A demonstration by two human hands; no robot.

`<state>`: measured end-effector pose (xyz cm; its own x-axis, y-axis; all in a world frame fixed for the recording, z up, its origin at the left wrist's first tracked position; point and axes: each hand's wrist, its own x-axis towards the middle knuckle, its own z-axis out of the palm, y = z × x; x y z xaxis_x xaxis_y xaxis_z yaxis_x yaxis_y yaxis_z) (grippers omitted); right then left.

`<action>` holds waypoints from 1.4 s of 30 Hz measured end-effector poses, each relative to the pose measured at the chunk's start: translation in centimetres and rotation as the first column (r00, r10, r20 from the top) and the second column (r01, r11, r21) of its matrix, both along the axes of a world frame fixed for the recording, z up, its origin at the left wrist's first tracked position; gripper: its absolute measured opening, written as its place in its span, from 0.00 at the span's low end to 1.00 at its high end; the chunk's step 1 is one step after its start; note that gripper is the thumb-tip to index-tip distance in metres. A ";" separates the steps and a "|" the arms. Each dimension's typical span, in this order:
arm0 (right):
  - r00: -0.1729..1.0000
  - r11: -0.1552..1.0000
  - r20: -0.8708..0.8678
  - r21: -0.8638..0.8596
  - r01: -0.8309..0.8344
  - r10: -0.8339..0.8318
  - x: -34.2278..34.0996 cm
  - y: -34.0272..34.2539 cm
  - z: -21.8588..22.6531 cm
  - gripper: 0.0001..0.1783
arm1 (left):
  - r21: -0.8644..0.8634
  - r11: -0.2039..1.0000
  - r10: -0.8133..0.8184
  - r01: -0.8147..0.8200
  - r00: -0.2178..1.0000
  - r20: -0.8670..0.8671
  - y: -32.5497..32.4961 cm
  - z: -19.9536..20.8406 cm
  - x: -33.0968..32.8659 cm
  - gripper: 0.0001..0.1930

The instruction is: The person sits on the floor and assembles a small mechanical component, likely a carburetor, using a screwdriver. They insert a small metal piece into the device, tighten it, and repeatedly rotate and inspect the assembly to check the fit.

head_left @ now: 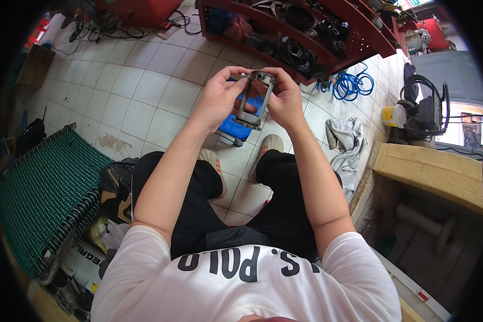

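Note:
Between my two hands is a greasy metal frame (pixel 271 88), with a round collar at its top, two long side bars and a ring-shaped lower end. My left hand (pixel 220 96) grips its left side near the top, thumb pressed on the bar. On the other side, my right hand (pixel 285 99) is closed round the right bar and upper edge. Some fingertips show through the gap in the middle. Below the part, a blue box-like thing (pixel 232 130) stands on the floor, partly hidden by it and my left hand.
A red metal rack (pixel 220 40) full of dark parts stands ahead. Coiled blue hose (pixel 354 85) and a grey cloth (pixel 346 134) lie on the tiles at right. Beside me are a green woven seat (pixel 48 188) at left and a yellowish padded block (pixel 429 172) at right.

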<state>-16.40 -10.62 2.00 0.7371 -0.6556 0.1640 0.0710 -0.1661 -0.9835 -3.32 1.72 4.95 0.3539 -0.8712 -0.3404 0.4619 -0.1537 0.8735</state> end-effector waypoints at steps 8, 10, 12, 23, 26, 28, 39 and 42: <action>0.985 0.933 0.113 0.325 -0.157 0.127 -0.2 -0.2 -0.9 0.13 | -0.050 0.997 -0.018 0.056 0.819 0.573 0.3 -0.8 0.6 0.07; 0.984 0.917 0.115 0.360 -0.171 0.138 -0.2 0.0 -1.0 0.13 | -0.080 0.996 0.032 0.039 0.687 0.726 0.4 -0.9 0.6 0.06; 0.981 0.900 0.135 0.398 -0.180 0.136 0.1 0.4 -1.2 0.13 | -0.167 0.986 0.135 0.012 0.533 0.835 0.3 -1.4 0.6 0.05; 0.986 0.870 0.116 0.466 -0.162 0.121 0.4 1.0 -0.6 0.09 | -0.152 0.988 0.143 -0.022 0.496 0.856 0.4 -0.6 0.5 0.06; 0.983 0.862 0.130 0.475 -0.175 0.128 0.4 1.0 -0.7 0.09 | -0.182 0.983 0.174 -0.014 0.378 0.910 0.4 -1.1 0.6 0.06; 0.984 0.859 0.122 0.482 -0.170 0.127 0.4 1.1 -0.7 0.10 | -0.183 0.983 0.176 -0.013 0.350 0.920 0.3 -1.2 0.6 0.07; 0.986 0.811 0.085 0.561 -0.166 0.143 0.3 1.1 0.0 0.14 | -0.203 0.978 0.172 0.039 0.389 0.905 0.2 -1.6 1.4 0.06; 0.992 0.857 0.091 0.501 -0.126 0.093 0.5 1.1 -1.0 0.14 | -0.181 0.983 0.159 0.030 0.356 0.921 0.2 -1.4 0.9 0.06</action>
